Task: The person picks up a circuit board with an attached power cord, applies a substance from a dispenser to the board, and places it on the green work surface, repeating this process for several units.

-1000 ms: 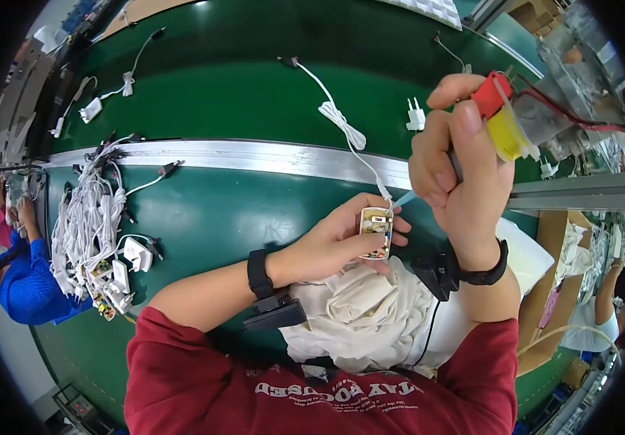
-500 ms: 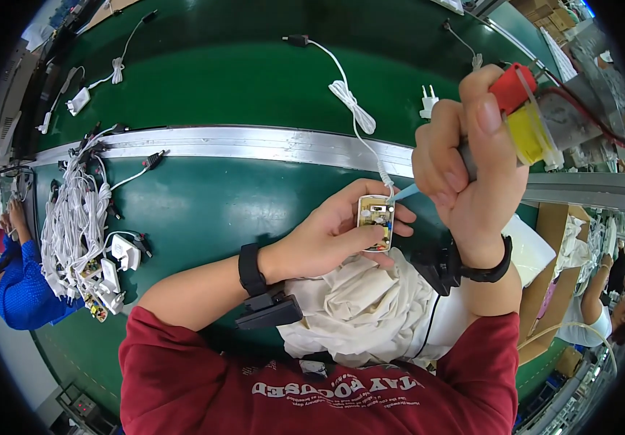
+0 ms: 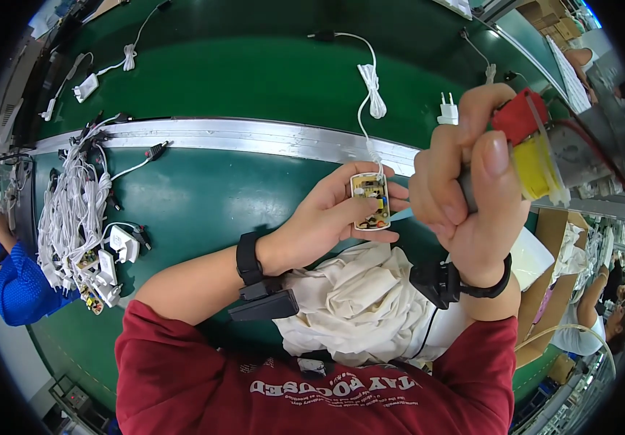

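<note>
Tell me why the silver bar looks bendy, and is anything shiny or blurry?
Head view: the metal rail curves because the fisheye lens bends straight edges; head view: pale glare shows on the green tabletop; head view: the red and yellow tool in the right hand looks soft toward its grey end.

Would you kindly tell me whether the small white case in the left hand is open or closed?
Open: the white case in the left hand has no cover on its upward face, so the circuit board shows.
</note>
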The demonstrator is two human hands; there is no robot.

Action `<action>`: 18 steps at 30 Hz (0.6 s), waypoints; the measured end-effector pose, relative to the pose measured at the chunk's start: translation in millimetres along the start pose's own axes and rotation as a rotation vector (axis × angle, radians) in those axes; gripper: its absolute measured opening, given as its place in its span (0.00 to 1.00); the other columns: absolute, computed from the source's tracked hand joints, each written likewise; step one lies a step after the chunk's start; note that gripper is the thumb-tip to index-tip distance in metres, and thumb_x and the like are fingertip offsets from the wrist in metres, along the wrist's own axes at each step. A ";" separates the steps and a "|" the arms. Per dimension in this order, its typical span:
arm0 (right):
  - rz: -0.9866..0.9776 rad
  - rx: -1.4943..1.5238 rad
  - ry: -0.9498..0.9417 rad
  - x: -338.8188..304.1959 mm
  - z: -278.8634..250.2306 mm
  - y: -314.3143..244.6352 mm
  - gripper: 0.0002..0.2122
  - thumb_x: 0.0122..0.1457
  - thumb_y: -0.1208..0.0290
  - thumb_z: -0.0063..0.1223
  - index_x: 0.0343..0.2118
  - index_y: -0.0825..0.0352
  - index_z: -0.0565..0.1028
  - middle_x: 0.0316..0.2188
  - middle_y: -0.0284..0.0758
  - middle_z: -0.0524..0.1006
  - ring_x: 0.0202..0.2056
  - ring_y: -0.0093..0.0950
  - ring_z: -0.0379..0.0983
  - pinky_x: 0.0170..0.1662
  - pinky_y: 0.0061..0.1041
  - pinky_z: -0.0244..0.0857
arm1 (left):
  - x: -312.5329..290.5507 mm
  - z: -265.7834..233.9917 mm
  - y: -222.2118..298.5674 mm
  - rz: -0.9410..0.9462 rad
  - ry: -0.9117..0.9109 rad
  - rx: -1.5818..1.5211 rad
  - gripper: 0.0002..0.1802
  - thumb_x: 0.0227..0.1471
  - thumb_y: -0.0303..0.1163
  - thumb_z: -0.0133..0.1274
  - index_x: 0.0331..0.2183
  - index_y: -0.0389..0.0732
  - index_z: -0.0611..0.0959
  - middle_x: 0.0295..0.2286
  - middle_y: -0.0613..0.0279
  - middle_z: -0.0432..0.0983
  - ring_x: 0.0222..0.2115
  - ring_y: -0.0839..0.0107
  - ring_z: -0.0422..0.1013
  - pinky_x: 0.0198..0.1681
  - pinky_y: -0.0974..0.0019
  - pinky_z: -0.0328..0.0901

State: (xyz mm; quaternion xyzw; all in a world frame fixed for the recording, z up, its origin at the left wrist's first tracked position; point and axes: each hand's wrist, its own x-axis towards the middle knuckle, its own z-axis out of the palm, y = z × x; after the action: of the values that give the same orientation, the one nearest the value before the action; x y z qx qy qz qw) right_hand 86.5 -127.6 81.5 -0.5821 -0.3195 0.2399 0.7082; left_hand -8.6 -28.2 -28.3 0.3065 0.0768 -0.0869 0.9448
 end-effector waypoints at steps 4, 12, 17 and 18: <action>0.003 0.039 -0.057 1.9 -8.7 5.3 0.15 0.63 0.54 0.35 0.34 0.62 0.56 0.08 0.25 0.55 0.08 0.15 0.48 0.11 0.16 0.43 | -2.0 1.6 3.2 0.010 0.000 -0.041 0.20 0.56 0.23 0.39 0.52 0.40 0.62 0.47 0.52 0.66 0.49 0.64 0.66 0.47 0.56 0.70; -0.004 0.001 -0.072 2.6 -9.8 1.2 0.15 0.64 0.53 0.34 0.37 0.63 0.57 0.09 0.24 0.55 0.08 0.14 0.48 0.12 0.15 0.42 | 0.4 0.6 2.6 0.003 0.005 -0.068 0.20 0.57 0.24 0.39 0.51 0.40 0.62 0.47 0.52 0.66 0.49 0.64 0.66 0.47 0.55 0.69; -0.019 -0.054 -0.042 1.7 -6.0 1.0 0.16 0.64 0.53 0.34 0.41 0.63 0.57 0.09 0.25 0.56 0.09 0.14 0.48 0.12 0.15 0.43 | 2.8 -0.7 1.6 -0.022 -0.010 -0.184 0.19 0.59 0.29 0.39 0.52 0.40 0.61 0.47 0.52 0.65 0.50 0.63 0.65 0.51 0.52 0.66; -0.018 -0.054 -0.044 0.6 -6.0 1.9 0.16 0.64 0.53 0.34 0.41 0.63 0.57 0.09 0.25 0.56 0.09 0.14 0.48 0.12 0.15 0.43 | 3.3 -0.5 0.6 -0.021 -0.009 -0.185 0.19 0.59 0.29 0.39 0.52 0.40 0.61 0.47 0.52 0.65 0.50 0.63 0.65 0.51 0.52 0.66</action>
State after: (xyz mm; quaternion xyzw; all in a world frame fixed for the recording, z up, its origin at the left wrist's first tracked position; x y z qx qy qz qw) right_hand 91.4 -130.8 79.0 -0.5927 -0.3465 0.2375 0.6872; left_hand -5.4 -27.8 -29.0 0.2167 0.0835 -0.0906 0.9684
